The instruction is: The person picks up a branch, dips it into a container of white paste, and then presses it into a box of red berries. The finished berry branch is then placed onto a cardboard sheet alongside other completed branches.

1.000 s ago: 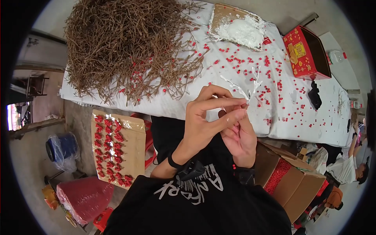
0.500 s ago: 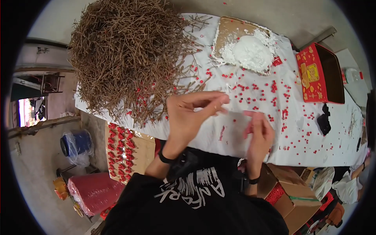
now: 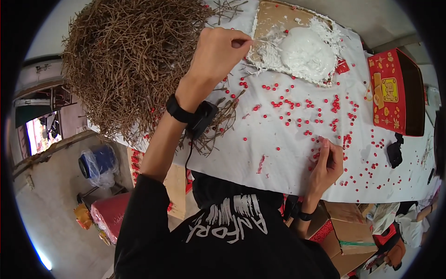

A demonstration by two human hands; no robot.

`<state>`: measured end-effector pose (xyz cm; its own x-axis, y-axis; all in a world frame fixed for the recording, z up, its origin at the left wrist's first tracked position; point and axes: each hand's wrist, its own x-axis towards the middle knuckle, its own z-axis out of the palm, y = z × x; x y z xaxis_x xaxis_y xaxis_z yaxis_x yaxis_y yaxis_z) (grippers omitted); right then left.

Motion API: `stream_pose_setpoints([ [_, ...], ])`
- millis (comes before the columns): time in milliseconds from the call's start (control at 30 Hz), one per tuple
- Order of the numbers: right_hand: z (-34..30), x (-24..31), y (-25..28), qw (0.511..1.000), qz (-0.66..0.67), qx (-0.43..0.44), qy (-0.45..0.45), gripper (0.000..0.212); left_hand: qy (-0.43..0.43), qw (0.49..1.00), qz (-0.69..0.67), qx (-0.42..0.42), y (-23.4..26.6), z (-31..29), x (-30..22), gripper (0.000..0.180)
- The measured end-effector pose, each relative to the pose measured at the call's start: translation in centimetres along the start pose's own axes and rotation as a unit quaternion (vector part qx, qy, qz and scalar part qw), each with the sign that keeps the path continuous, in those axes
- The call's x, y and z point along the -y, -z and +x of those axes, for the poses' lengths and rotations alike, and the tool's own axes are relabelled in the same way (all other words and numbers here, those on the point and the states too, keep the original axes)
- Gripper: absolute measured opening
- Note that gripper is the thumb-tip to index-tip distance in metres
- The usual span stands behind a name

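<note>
Far left: heap of brown twigs (image 3: pixel 134 65) on the white-covered worktop (image 3: pixel 278 158). Left hand (image 3: pixel 216 51), grip pinched narrow on a thin twig (image 3: pixel 248 43), tip at the white paste (image 3: pixel 304 51) on a cardboard sheet (image 3: pixel 274 14). Right hand (image 3: pixel 327 165), fingers pinching among scattered red beads (image 3: pixel 320 111) (whether holding one: cannot tell). Far right: red box (image 3: pixel 395 90).

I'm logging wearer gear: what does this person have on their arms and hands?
Both hands are bare, no gloves. The left hand has a black wrist strap with a small black device and thin cable. The right hand has a black wristband. Black sleeves.
</note>
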<state>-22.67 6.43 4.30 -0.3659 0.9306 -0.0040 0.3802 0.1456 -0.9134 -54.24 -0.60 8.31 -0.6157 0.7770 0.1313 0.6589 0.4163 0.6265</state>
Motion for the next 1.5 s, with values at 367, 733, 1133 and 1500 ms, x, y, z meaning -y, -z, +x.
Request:
stream_pose_setpoints([
  [367,-0.1,0.0,0.0,1.0,0.023,-0.008,-0.014,0.014,-0.051,0.995,0.024,-0.082,-0.1,-0.4,1.9,0.01],
  [733,0.0,-0.3,0.1,1.0,0.023,-0.011,-0.01,0.015,-0.092,0.98,0.094,-0.147,3.6,-1.1,2.8,0.014],
  [1133,0.1,-0.2,0.1,1.0,0.025,-0.009,0.006,0.014,-0.033,0.997,-0.019,-0.06,-0.3,3.2,2.8,0.014],
  [1500,0.1,0.0,0.2,0.999,0.035,-0.004,-0.013,0.014,-0.1,0.977,0.126,-0.143,4.0,2.1,4.2,0.012],
])
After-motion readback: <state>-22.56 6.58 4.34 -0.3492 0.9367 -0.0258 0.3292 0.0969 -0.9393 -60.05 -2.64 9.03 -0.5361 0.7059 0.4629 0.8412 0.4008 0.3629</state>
